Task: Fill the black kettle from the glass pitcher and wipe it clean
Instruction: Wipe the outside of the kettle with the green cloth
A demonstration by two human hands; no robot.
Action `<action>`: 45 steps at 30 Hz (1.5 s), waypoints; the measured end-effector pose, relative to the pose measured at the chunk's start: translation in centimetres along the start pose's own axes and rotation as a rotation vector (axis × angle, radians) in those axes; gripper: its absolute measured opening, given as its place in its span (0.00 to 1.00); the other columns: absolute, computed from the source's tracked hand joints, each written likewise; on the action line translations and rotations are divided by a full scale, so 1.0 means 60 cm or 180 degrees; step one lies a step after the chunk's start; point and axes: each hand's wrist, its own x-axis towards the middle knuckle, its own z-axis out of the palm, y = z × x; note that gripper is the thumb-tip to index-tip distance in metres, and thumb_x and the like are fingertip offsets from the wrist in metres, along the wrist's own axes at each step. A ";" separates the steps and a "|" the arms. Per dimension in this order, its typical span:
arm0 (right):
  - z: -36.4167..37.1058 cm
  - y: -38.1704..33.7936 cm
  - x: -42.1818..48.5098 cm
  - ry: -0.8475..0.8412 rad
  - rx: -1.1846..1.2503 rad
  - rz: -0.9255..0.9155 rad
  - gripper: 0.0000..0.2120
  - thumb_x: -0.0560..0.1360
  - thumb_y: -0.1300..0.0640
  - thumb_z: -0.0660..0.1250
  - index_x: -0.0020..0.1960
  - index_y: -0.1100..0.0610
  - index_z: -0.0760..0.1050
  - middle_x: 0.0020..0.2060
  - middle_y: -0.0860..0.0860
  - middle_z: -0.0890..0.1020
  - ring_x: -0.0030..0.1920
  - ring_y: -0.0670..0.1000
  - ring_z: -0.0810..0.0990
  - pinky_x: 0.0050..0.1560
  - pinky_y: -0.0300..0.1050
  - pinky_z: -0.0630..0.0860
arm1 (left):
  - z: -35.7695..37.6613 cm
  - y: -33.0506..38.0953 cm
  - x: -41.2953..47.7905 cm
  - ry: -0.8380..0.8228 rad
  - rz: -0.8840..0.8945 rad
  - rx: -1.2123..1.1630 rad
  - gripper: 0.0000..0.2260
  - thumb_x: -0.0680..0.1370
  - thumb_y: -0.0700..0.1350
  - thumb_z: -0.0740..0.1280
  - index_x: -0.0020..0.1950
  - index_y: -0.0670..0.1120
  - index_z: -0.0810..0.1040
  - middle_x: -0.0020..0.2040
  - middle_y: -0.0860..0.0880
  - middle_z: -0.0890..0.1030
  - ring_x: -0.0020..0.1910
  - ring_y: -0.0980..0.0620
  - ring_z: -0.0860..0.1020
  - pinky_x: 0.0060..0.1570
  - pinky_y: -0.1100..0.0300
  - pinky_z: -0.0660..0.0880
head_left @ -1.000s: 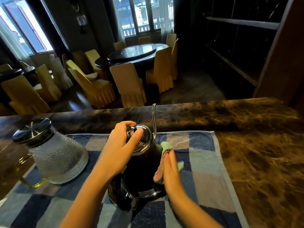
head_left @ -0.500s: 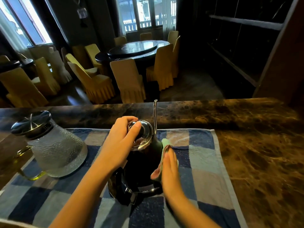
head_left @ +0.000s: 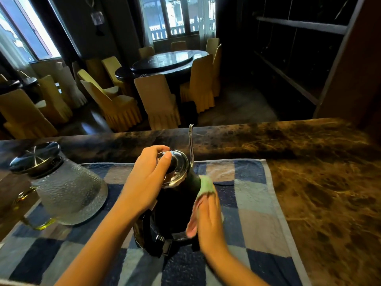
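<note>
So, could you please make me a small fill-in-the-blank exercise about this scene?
1. The left hand grips the kettle's shiny ___.
2. The right hand presses a green ___ against the kettle.
3. The kettle and the pitcher stand on a checked ___.
Missing: lid, cloth, towel.

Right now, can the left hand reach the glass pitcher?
Probably yes: the textured glass pitcher stands just left of the left hand, with only bare checked towel between. The hand must first release the black kettle's lid knob.
</note>
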 end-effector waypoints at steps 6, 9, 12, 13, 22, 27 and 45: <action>0.010 -0.067 -0.048 -0.0505 0.0434 -0.1234 0.18 0.79 0.44 0.51 0.61 0.46 0.75 0.71 0.28 0.57 0.73 0.37 0.59 0.71 0.49 0.65 | -0.001 -0.001 0.001 -0.0074 -0.0022 0.0024 0.22 0.75 0.58 0.55 0.64 0.50 0.70 0.61 0.51 0.72 0.59 0.54 0.72 0.54 0.60 0.69; 0.015 -0.073 0.013 0.0045 0.0675 -0.1355 0.12 0.80 0.52 0.53 0.55 0.54 0.73 0.62 0.37 0.73 0.62 0.45 0.75 0.63 0.52 0.71 | -0.002 -0.002 0.000 -0.0075 -0.0015 -0.0005 0.20 0.76 0.57 0.55 0.64 0.50 0.70 0.60 0.51 0.72 0.58 0.55 0.72 0.49 0.68 0.67; 0.016 -0.028 0.044 0.0232 0.0711 -0.1032 0.17 0.79 0.56 0.55 0.67 0.51 0.65 0.65 0.39 0.72 0.66 0.45 0.72 0.65 0.46 0.71 | -0.003 -0.002 0.000 -0.0042 -0.0009 -0.0060 0.13 0.81 0.52 0.56 0.63 0.51 0.70 0.60 0.51 0.72 0.58 0.55 0.73 0.50 0.67 0.68; 0.014 -0.009 0.039 0.0244 0.0674 -0.0820 0.20 0.78 0.54 0.55 0.70 0.50 0.62 0.67 0.41 0.69 0.68 0.43 0.70 0.67 0.45 0.69 | -0.002 -0.003 0.000 -0.0028 -0.0002 -0.0062 0.13 0.81 0.50 0.56 0.64 0.51 0.70 0.59 0.51 0.72 0.58 0.55 0.73 0.51 0.66 0.69; 0.019 -0.070 0.029 -0.0197 -0.0041 -0.0959 0.26 0.76 0.37 0.44 0.71 0.40 0.61 0.71 0.41 0.67 0.72 0.40 0.64 0.72 0.44 0.62 | 0.001 -0.004 0.001 0.0008 0.0043 0.0004 0.13 0.81 0.53 0.56 0.63 0.51 0.70 0.60 0.51 0.72 0.58 0.55 0.72 0.52 0.65 0.69; 0.009 -0.066 0.109 -0.0286 -0.0066 -0.0741 0.19 0.76 0.39 0.49 0.51 0.39 0.78 0.49 0.47 0.84 0.52 0.46 0.80 0.53 0.51 0.76 | 0.001 -0.001 0.002 0.0024 0.0063 0.0003 0.12 0.81 0.50 0.55 0.62 0.51 0.70 0.59 0.51 0.72 0.58 0.56 0.72 0.52 0.67 0.68; 0.001 -0.050 0.120 -0.0460 -0.0199 -0.0123 0.18 0.77 0.36 0.50 0.42 0.35 0.78 0.45 0.43 0.82 0.52 0.49 0.79 0.60 0.57 0.74 | -0.002 -0.008 -0.003 -0.0061 0.0265 0.0220 0.19 0.73 0.52 0.70 0.61 0.54 0.68 0.58 0.53 0.72 0.57 0.54 0.73 0.50 0.69 0.68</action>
